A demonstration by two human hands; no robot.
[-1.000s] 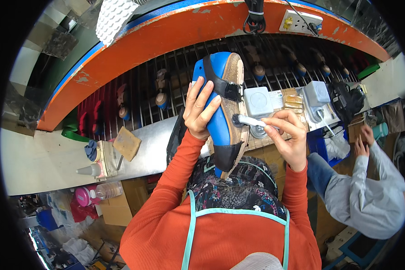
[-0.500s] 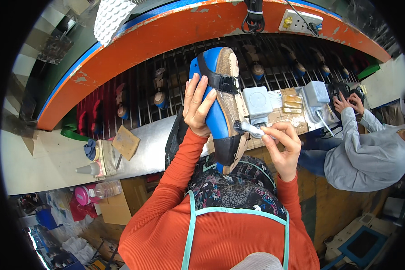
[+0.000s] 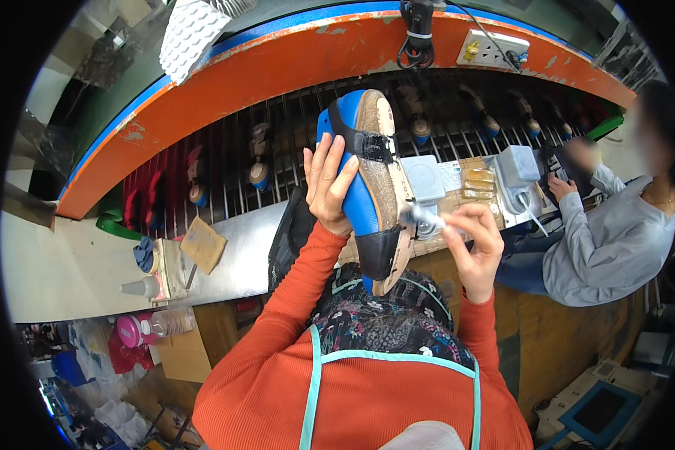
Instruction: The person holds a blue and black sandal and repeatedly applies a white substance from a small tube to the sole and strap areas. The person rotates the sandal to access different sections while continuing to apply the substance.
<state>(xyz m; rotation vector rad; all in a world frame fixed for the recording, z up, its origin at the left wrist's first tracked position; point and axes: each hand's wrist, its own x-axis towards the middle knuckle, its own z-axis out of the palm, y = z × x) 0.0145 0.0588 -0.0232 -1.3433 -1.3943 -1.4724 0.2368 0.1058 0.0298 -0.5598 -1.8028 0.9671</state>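
Note:
My left hand (image 3: 330,184) is wrapped round a blue shoe last (image 3: 364,202), its fingers lying over the blue upper side. The last carries a sandal with a brown cork midsole (image 3: 387,191), a pale sole face turned to the right, and black straps (image 3: 379,251) across it. Between thumb and fingers of my right hand (image 3: 472,240) is a small brush with a pale handle (image 3: 427,220). Motion blurs the brush. Its dark tip is at the sole's edge, just above the lower strap; whether it touches cannot be made out.
Behind the sandal, a conveyor of metal rods (image 3: 232,169) carries several more lasts under an orange housing (image 3: 277,45). Pale grey containers (image 3: 424,178) and yellowish blocks (image 3: 478,184) stand on the right of the bench. A co-worker in grey (image 3: 607,247) works at the right; a tan pad (image 3: 202,245) lies left.
The brush has shifted slightly along the sole's edge, and the right hand stays close to the same place. The co-worker has leaned further into view, one hand raised. The view has tilted slightly.

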